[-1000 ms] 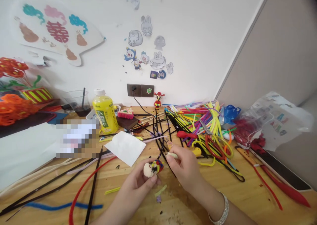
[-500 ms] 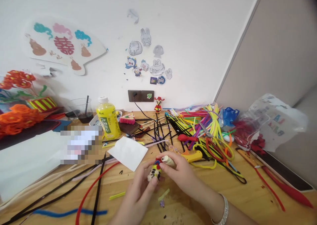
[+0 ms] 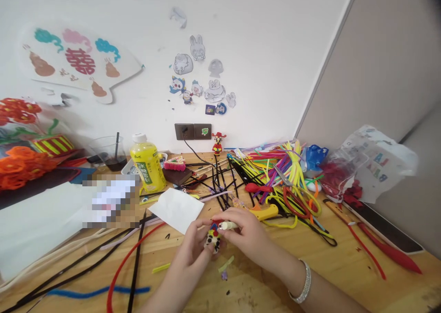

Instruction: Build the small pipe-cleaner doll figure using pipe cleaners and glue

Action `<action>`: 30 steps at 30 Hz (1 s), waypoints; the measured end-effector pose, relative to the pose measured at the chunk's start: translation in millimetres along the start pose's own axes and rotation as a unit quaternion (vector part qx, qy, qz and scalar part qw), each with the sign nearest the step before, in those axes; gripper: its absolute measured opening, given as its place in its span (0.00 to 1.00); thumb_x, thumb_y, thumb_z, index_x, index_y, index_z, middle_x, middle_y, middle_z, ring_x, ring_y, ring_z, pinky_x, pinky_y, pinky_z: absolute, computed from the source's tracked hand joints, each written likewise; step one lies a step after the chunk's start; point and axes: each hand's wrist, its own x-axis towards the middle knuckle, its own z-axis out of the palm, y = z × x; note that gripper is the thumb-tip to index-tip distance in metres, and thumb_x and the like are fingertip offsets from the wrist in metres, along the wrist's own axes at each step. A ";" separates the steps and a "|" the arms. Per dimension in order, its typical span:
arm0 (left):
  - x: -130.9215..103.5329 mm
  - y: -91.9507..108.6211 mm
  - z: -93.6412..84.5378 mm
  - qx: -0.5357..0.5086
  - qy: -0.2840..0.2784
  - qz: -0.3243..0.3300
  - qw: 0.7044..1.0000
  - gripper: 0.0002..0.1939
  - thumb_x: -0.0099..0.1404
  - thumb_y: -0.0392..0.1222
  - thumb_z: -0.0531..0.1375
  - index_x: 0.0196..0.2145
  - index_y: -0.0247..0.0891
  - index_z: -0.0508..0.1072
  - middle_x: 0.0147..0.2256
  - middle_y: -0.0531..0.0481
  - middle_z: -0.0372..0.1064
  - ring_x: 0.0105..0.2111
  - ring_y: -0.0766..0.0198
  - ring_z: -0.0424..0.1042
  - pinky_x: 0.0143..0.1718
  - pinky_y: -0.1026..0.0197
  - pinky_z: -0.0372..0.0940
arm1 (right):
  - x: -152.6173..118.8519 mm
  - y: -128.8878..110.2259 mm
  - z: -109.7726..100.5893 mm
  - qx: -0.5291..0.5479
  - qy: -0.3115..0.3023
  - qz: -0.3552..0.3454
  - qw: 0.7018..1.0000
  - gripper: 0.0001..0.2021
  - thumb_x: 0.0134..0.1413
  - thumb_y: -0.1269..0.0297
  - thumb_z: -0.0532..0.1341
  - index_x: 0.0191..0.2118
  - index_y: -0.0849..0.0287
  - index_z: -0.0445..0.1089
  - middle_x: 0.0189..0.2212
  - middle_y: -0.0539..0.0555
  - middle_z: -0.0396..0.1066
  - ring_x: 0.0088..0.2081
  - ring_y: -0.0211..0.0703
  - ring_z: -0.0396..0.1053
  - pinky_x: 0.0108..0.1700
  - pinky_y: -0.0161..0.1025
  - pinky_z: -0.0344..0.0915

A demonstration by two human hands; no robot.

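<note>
Right hand (image 3: 252, 236) has closed in, fingers pinching a pale tube (image 3: 228, 225)! Left hand (image 3: 191, 249) grips the doll (image 3: 212, 243); both work together.

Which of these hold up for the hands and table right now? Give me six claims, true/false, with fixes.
1. The left hand holds a small figure. True.
2. The silvery bracelet is worn on the left wrist. False: it is on the right.
3. The right hand holds a cream tube-like piece. True.
4. The yellow bottle lies on its side. False: it stands upright.
5. A red-hatted figurine stands near the wall, just right of the sockets. True.
6. The blue fuzzy strip lies to the right of both hands. False: it lies to their left.
</note>
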 end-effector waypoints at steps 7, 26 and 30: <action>2.1 1.2 1.1 -0.001 -0.001 0.031 1.000 0.16 0.52 0.39 0.63 0.35 0.42 0.59 0.39 0.47 0.70 0.35 0.64 0.67 0.34 0.64 0.58 | 0.2 3.0 2.1 -0.001 -0.015 -0.015 1.000 0.15 0.48 0.75 0.59 0.43 0.54 0.71 0.36 0.51 0.71 0.39 0.40 0.67 0.40 0.36 0.62; 4.8 -0.3 2.5 0.017 -0.007 0.035 0.999 0.16 0.50 0.34 0.61 0.34 0.41 0.57 0.34 0.50 0.71 0.32 0.65 0.67 0.31 0.66 0.57 | -0.7 2.6 3.3 -0.040 -0.029 -0.036 0.998 0.18 0.48 0.78 0.56 0.44 0.54 0.70 0.33 0.50 0.69 0.34 0.37 0.66 0.35 0.33 0.60; 4.1 -3.7 1.3 0.029 0.021 0.027 0.999 0.16 0.49 0.31 0.59 0.34 0.41 0.57 0.35 0.50 0.71 0.31 0.66 0.67 0.29 0.66 0.57 | -0.4 2.9 4.3 -0.050 -0.035 -0.027 0.998 0.18 0.48 0.77 0.56 0.44 0.54 0.70 0.34 0.50 0.69 0.35 0.38 0.66 0.36 0.33 0.61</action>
